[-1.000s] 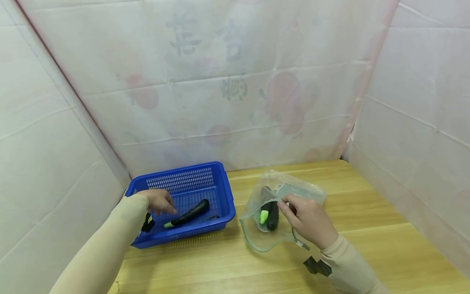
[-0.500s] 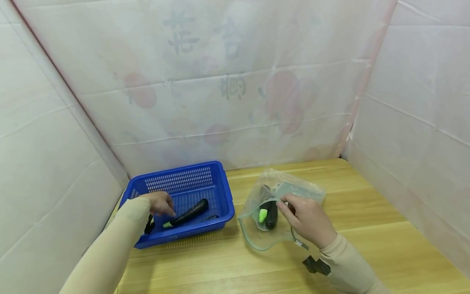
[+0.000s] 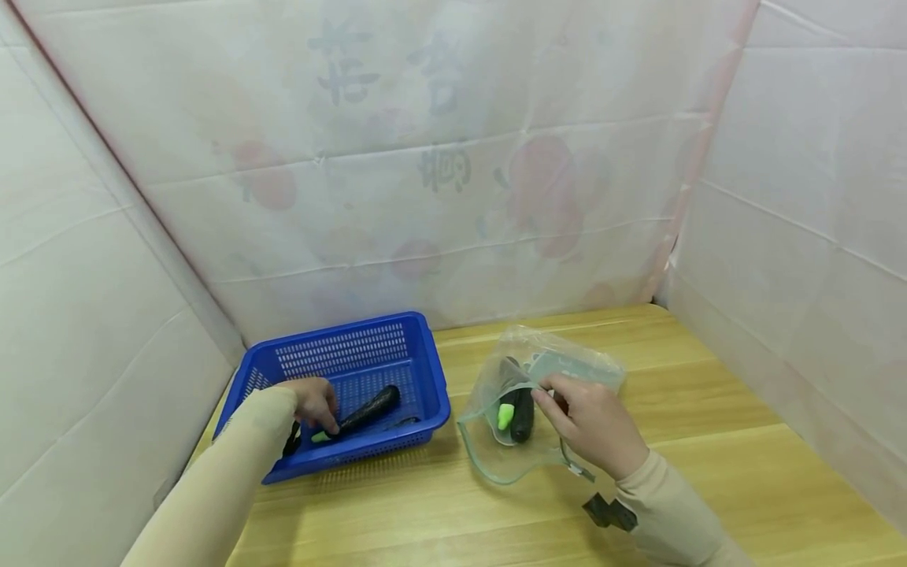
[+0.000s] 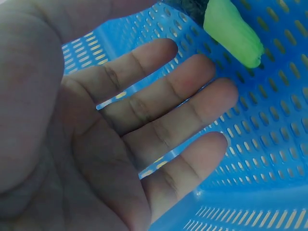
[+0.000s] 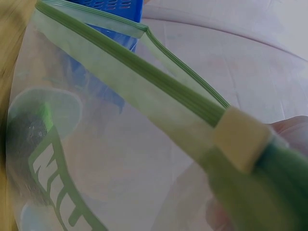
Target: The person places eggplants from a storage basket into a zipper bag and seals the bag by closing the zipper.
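Inside the blue plastic basket (image 3: 441,386), my left hand (image 3: 313,402) hovers at the green-stem end of a dark eggplant (image 3: 375,407). Its fingers are extended in the left wrist view, with the eggplant's green stem (image 4: 233,36) past the fingertips. My right hand (image 3: 594,424) pinches the upper edge of a clear zip bag (image 3: 484,411) near its mouth, which gapes toward me. Dark eggplants (image 3: 523,417) lie in the bag, one with a bright green stem. Up close, the right wrist view shows the bag's green zip strip and pale slider (image 5: 242,138).
Another dark item (image 3: 407,422), mostly hidden, lies by the basket's front right wall. Basket and bag stand on a wooden table (image 3: 397,520). White printed sheeting (image 3: 453,220) encloses the back and both sides.
My left hand has moved slightly right and down, up to the stem end of the eggplant in the basket. The right hand keeps its hold on the bag.
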Action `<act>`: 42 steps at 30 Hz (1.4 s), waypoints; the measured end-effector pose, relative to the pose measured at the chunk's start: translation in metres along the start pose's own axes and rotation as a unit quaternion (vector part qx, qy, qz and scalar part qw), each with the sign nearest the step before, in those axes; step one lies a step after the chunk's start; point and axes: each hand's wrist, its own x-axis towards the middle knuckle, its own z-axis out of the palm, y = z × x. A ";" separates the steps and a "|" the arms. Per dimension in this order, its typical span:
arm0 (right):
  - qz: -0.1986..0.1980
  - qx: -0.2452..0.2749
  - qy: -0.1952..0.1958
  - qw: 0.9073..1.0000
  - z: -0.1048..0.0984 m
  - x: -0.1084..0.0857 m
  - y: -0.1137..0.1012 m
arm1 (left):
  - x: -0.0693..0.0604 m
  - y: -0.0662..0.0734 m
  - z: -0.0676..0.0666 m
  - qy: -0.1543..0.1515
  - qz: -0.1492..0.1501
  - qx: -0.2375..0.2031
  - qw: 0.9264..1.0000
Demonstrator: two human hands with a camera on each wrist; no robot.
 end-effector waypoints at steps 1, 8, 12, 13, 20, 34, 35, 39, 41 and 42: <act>-0.001 0.000 0.000 1.000 0.000 0.000 0.000 | 0.000 0.000 0.001 -0.001 0.000 -0.001 1.000; -0.003 -0.002 -0.001 1.000 0.001 0.000 0.001 | 0.004 0.002 0.005 -0.005 0.001 0.005 1.000; -0.002 -0.004 -0.004 1.000 0.001 0.000 0.001 | 0.007 0.002 0.008 0.003 0.000 0.020 1.000; -0.002 -0.004 -0.004 1.000 0.001 -0.001 0.001 | 0.008 0.002 0.009 0.006 0.001 0.025 1.000; -0.006 -0.004 0.001 1.000 0.000 -0.001 0.000 | 0.009 0.002 0.011 0.016 0.003 0.028 0.999; -0.005 -0.002 0.005 1.000 0.001 -0.001 -0.002 | 0.016 -0.003 0.014 0.031 -0.001 0.038 0.999; -0.005 -0.003 0.006 1.000 0.001 -0.001 -0.002 | 0.016 -0.003 0.014 0.031 0.001 0.039 0.999; -0.006 -0.003 0.008 1.000 0.001 0.000 -0.002 | 0.017 -0.004 0.015 0.032 0.003 0.043 0.999; -0.006 -0.003 0.007 1.000 0.001 0.000 -0.003 | 0.018 -0.003 0.015 0.033 0.004 0.046 0.998; -0.006 -0.002 0.007 1.000 0.001 0.000 -0.003 | 0.018 -0.003 0.015 0.033 0.005 0.046 0.998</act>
